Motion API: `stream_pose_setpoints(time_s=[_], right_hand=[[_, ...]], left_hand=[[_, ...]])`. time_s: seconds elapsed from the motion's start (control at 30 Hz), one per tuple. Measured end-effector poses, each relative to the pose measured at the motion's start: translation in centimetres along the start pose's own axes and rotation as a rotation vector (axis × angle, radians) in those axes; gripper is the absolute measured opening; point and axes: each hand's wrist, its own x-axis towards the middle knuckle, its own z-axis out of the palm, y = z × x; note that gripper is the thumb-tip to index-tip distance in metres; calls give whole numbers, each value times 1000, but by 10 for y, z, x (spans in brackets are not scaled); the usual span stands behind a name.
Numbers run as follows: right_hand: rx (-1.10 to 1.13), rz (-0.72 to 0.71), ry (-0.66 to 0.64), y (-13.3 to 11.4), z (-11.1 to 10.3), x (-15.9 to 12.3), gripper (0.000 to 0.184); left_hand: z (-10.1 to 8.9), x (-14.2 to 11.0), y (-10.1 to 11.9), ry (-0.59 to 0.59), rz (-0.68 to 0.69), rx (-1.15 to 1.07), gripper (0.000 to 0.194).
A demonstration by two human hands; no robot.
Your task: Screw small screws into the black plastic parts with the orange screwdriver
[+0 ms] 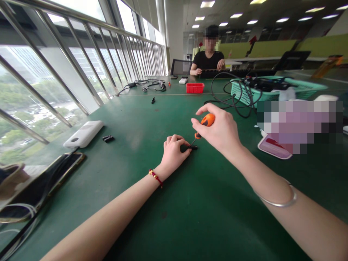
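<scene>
My left hand (176,152) is pressed to the green tabletop, its fingertips closed on a small black part (193,147). A screwdriver (207,120) with an orange and black handle slants up from that part, its thin shaft reaching down to it. Around the handle is my right hand (221,127), raised above the table with thumb and forefinger somewhat apart; its other fingers are partly hidden. The exact contact of the screwdriver's tip is too small to make out. Another small black piece (108,138) lies to the left of my left hand.
At left are a white power bank (84,134) and a phone (66,165) with cables. Further back stand a red tray (195,88), cables (154,85) and a teal basket (241,93). A pink-framed item (274,146) lies right. A person (208,54) sits opposite.
</scene>
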Motion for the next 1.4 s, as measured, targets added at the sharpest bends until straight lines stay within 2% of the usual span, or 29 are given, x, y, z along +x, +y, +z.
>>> stream_pose_setpoints(time_s=[0.07, 0.2, 0.33, 0.47, 0.63, 0.77, 0.87, 1.03, 1.17, 1.27, 1.33, 1.4], right_hand=[[45, -7, -15, 1, 1, 1, 22], [145, -28, -60, 3, 3, 2, 42], [94, -11, -54, 3, 3, 2, 49], [0, 4, -41, -1, 2, 0, 39], [30, 4, -51, -1, 1, -1, 22], [59, -25, -91, 2, -3, 3, 32], [23, -24, -128, 2, -7, 8, 28], [-95, -18, -73, -4, -6, 17, 32], [-113, -53, -153, -8, -8, 27, 16], [-79, -91, -269, -10, -14, 32, 23], [-90, -111, -336, -11, -17, 33, 17], [-139, -113, -344, -11, -19, 33, 22]], left_hand=[[1, 0, -1, 1, 2, -1, 8], [2, 0, -2, -1, 1, 5, 9], [1, 0, -1, 1, -2, 9, 9], [1, 0, -1, 6, 3, 12, 9], [1, 0, -1, 4, -1, 9, 8], [1, 0, -1, 2, -2, 8, 8], [0, 0, -1, -6, -3, 2, 9], [-1, 1, 0, -18, -7, -9, 8], [1, 1, 0, -13, -4, 0, 8], [1, 1, 0, -16, 3, 9, 7], [2, 2, -1, -17, 5, 9, 8], [1, 3, -1, -24, 2, 0, 8]])
